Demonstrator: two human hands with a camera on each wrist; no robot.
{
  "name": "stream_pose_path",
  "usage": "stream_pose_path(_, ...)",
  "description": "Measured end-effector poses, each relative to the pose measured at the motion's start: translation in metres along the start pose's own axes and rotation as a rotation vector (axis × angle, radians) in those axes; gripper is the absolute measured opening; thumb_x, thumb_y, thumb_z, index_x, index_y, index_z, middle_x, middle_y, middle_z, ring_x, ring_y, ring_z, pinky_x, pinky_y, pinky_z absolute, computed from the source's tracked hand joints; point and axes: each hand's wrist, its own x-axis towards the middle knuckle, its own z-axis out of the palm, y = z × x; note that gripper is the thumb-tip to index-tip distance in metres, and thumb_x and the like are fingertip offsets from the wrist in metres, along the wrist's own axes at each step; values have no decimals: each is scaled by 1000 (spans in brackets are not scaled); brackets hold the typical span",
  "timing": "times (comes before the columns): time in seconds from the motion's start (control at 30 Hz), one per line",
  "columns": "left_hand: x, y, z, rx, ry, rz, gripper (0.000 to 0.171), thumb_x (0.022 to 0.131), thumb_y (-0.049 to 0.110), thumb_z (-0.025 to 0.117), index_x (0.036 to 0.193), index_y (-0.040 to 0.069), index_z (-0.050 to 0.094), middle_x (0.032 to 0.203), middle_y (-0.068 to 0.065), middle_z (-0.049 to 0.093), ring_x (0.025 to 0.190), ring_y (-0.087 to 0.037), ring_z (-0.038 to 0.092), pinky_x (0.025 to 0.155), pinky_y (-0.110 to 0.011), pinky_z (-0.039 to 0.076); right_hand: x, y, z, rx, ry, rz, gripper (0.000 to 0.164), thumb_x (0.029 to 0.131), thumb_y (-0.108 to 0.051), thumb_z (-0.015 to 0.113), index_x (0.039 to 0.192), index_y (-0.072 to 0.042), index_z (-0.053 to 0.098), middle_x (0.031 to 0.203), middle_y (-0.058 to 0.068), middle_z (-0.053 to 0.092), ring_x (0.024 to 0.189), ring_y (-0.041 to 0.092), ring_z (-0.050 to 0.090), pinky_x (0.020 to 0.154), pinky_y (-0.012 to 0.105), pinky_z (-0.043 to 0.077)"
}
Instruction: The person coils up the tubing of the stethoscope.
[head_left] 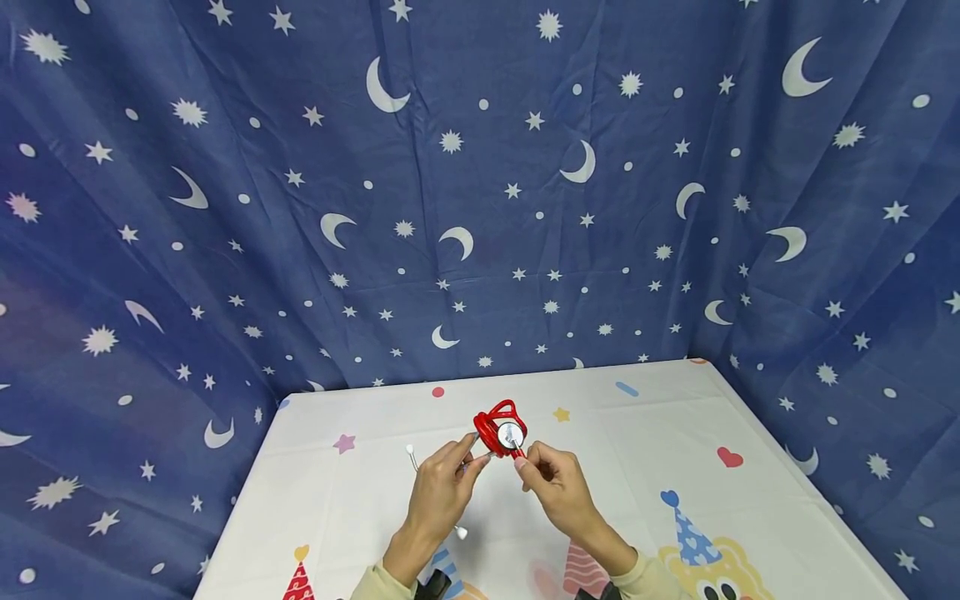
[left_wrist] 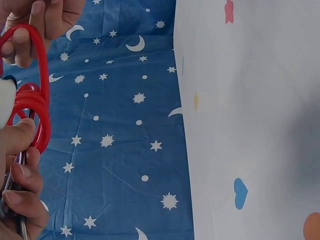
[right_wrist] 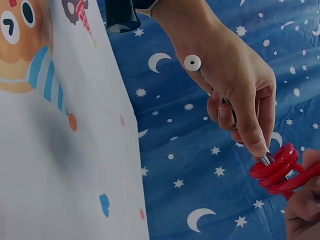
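A stethoscope with red tubing (head_left: 486, 429) is held above the table, its tubing wound in several coils around the metal ear tubes. My left hand (head_left: 438, 492) grips those ear tubes just below the coils, thumb and fingers curled around the metal (left_wrist: 21, 162). White ear tips (head_left: 461, 532) stick out on either side of this hand. Between thumb and fingers, my right hand (head_left: 558, 487) pinches the red tube close to the round silver chest piece (head_left: 511, 435), which lies against the coils. In the left wrist view, the right hand (left_wrist: 50, 20) is beside a red loop.
A white tablecloth (head_left: 637, 450) printed with party hats, hearts and stars covers the table below both hands. Behind it and at both sides hangs a blue curtain (head_left: 510, 208) with white moons and stars. Dark wrist camera mounts (head_left: 432, 586) sit at the sleeves.
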Motion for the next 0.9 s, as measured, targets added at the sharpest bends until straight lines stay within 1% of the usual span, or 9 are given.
stream_pose_path(0.17, 0, 1, 1, 4, -2, -6, 33, 81, 14, 80, 109, -1, 71, 68, 8, 59, 57, 7, 39, 49, -6, 32, 0, -2, 1, -19, 25, 89, 30, 90, 8, 57, 65, -6, 49, 54, 14, 52, 51, -7, 36, 41, 18, 29)
stream_pose_path(0.3, 0, 2, 2, 13, -4, 0, 33, 82, 16, 80, 109, 0, 72, 69, 8, 60, 57, 7, 39, 50, -5, 32, 1, -4, 2, -5, 22, 132, 31, 91, 6, 58, 64, -5, 49, 54, 14, 52, 50, -6, 41, 40, 19, 32)
stream_pose_path(0.37, 0, 2, 2, 17, -4, 5, 33, 82, 17, 80, 109, 0, 72, 69, 9, 60, 57, 8, 38, 50, -5, 32, 1, -4, 1, 7, 18, 133, 31, 91, 7, 58, 64, -5, 49, 54, 14, 52, 50, -5, 42, 40, 20, 33)
stream_pose_path(0.53, 1, 3, 2, 21, 7, 18, 34, 81, 17, 80, 109, 0, 72, 69, 9, 58, 57, 7, 36, 49, -5, 30, 0, -3, 0, 2, 27, 124, 31, 91, 7, 58, 65, -6, 49, 55, 14, 51, 50, -6, 41, 39, 20, 32)
stream_pose_path(0.8, 0, 3, 1, 37, 14, 57, 34, 81, 17, 80, 109, 0, 72, 69, 8, 59, 57, 7, 37, 50, -5, 31, 0, -4, 0, -2, 46, 215, 29, 93, 3, 58, 66, -4, 51, 56, 19, 54, 49, -4, 40, 40, 19, 34)
stream_pose_path(0.9, 1, 2, 1, 24, 7, 71, 35, 81, 17, 80, 110, -1, 71, 69, 8, 60, 57, 6, 39, 51, -5, 32, -2, 8, 1, -14, 72, 222, 27, 94, 1, 59, 68, -5, 53, 58, 17, 55, 49, -4, 39, 42, 19, 33)
